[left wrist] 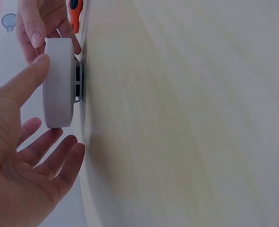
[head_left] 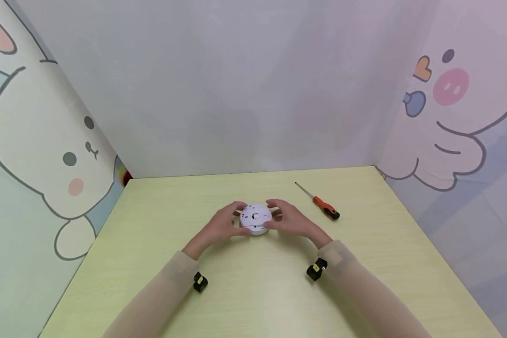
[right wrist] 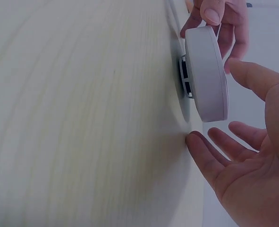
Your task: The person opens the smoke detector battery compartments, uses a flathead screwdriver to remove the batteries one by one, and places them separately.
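A white round smoke detector (head_left: 255,218) lies base up between the two hands, its slotted dark sensing chamber facing the tabletop in both wrist views. My left hand (head_left: 226,222) holds it from the left, thumb on the near rim and index fingertip at the far rim. From the other side my right hand (head_left: 292,218) touches the near rim with its thumb. In the right wrist view its other fingers (right wrist: 231,146) are spread and stand a little apart from the casing (right wrist: 207,75). Whether the chamber rests on the tabletop or hovers just over it, I cannot tell.
To the right of the hands lies a screwdriver (head_left: 324,206) with a red and black handle, its shaft pointing away and left. The pale wooden table (head_left: 173,197) ends at a plain backdrop (head_left: 236,94). Cartoon-printed panels (head_left: 448,117) flank it on both sides.
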`<state>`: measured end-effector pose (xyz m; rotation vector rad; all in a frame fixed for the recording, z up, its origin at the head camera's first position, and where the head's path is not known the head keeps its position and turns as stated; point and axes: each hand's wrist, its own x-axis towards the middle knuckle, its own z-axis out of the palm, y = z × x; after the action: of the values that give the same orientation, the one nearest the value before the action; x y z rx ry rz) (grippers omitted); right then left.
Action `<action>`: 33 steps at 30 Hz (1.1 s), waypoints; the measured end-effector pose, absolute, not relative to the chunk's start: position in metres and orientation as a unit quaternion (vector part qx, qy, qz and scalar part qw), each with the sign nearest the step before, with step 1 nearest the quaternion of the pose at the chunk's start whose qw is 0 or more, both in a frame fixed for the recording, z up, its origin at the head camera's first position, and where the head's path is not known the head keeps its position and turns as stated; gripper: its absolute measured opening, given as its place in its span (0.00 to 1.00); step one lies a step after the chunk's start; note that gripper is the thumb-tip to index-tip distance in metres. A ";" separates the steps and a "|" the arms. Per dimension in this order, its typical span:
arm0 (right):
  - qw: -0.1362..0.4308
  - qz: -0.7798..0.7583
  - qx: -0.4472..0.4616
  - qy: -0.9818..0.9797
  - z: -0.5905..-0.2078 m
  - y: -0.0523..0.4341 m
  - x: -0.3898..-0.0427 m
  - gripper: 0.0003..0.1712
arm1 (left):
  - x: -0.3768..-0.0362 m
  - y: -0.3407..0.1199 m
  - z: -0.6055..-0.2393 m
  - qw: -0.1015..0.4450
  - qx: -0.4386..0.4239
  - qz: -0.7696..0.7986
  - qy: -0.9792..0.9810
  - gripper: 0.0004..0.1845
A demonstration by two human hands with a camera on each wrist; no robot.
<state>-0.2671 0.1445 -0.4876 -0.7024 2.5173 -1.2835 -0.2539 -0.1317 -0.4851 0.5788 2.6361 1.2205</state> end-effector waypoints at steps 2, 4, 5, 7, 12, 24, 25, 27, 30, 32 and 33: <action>0.113 -0.442 -0.243 0.856 -0.488 0.143 -0.268 0.46 | -0.254 -0.131 -0.486 0.090 0.194 0.408 0.888 0.43; 0.113 -0.441 -0.244 0.856 -0.488 0.143 -0.269 0.46 | -0.254 -0.131 -0.486 0.090 0.194 0.406 0.888 0.42; 0.113 -0.441 -0.245 0.856 -0.489 0.142 -0.269 0.46 | -0.254 -0.130 -0.486 0.089 0.194 0.404 0.890 0.42; 0.115 -0.441 -0.245 0.856 -0.488 0.142 -0.269 0.46 | -0.253 -0.129 -0.485 0.087 0.195 0.402 0.890 0.42; 0.118 -0.432 -0.245 0.860 -0.489 0.141 -0.270 0.43 | -0.252 -0.128 -0.484 0.085 0.193 0.405 0.890 0.42; 0.119 -0.427 -0.238 0.864 -0.490 0.137 -0.270 0.36 | -0.254 -0.128 -0.485 0.089 0.172 0.403 0.895 0.40; 0.119 -0.427 -0.237 0.864 -0.490 0.137 -0.270 0.36 | -0.254 -0.127 -0.485 0.090 0.171 0.403 0.895 0.40; 0.117 -0.427 -0.237 0.865 -0.491 0.137 -0.271 0.36 | -0.254 -0.127 -0.484 0.090 0.170 0.404 0.895 0.40; 0.116 -0.426 -0.236 0.866 -0.491 0.137 -0.270 0.35 | -0.254 -0.126 -0.483 0.088 0.170 0.402 0.896 0.39; 0.114 -0.426 -0.238 0.865 -0.490 0.137 -0.270 0.34 | -0.254 -0.126 -0.483 0.088 0.170 0.400 0.896 0.39; 0.114 -0.425 -0.238 0.866 -0.490 0.137 -0.270 0.34 | -0.254 -0.126 -0.483 0.087 0.171 0.398 0.897 0.39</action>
<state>-0.2698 0.1369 -0.4902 -0.6991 2.5385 -1.2472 -0.2540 -0.1256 -0.4825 0.5090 2.6722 1.1866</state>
